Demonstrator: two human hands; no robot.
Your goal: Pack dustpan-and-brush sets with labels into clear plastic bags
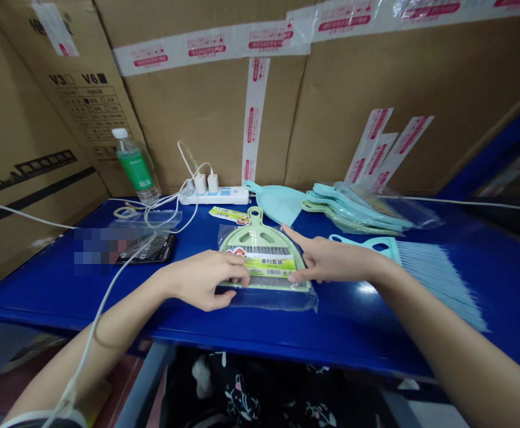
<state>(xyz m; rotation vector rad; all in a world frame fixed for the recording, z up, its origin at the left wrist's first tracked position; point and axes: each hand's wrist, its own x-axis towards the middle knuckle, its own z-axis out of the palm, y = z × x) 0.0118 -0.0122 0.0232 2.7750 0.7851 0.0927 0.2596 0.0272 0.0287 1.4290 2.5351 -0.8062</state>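
A light green dustpan with a grey-bristled brush and a printed label lies flat in a clear plastic bag, handle pointing away from me. My left hand rests at its lower left, fingers loosely bent over the label and thumb apart from them. My right hand is on its right side, index finger stretched out along the dustpan's edge and thumb near the label's end. Neither hand grips anything that I can see.
Behind lie a loose label card, a light blue dustpan and a bagged stack of dustpans. A blue brush lies at right. Power strip, bottle and dark flat item are left. A white cable crosses my left arm.
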